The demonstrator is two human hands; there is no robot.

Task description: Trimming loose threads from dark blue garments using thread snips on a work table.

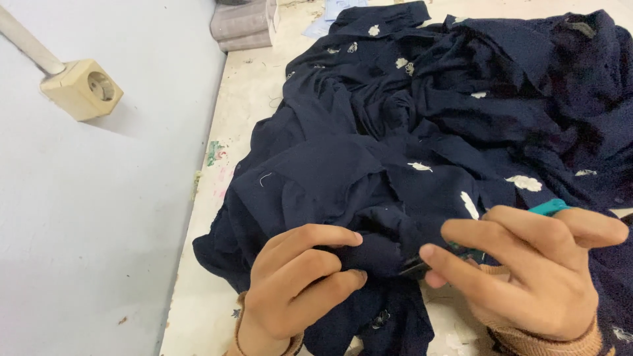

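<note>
Left hand (297, 283) fingers pinching navy garment (409, 132); right hand (534, 270) fingers closed around teal-handled snips (548, 207).

I take this for a small sewing or garment workshop. I see a worn, paint-stained worktable (244, 99) pushed against a plain pale wall (99, 217), with a surface-mounted socket (82, 89) on it. A heap of dark navy fabric (422, 132) with white embroidered motifs covers the table, loose threads cling to it, and folded cloth (244, 25) lies at the far end.
</note>
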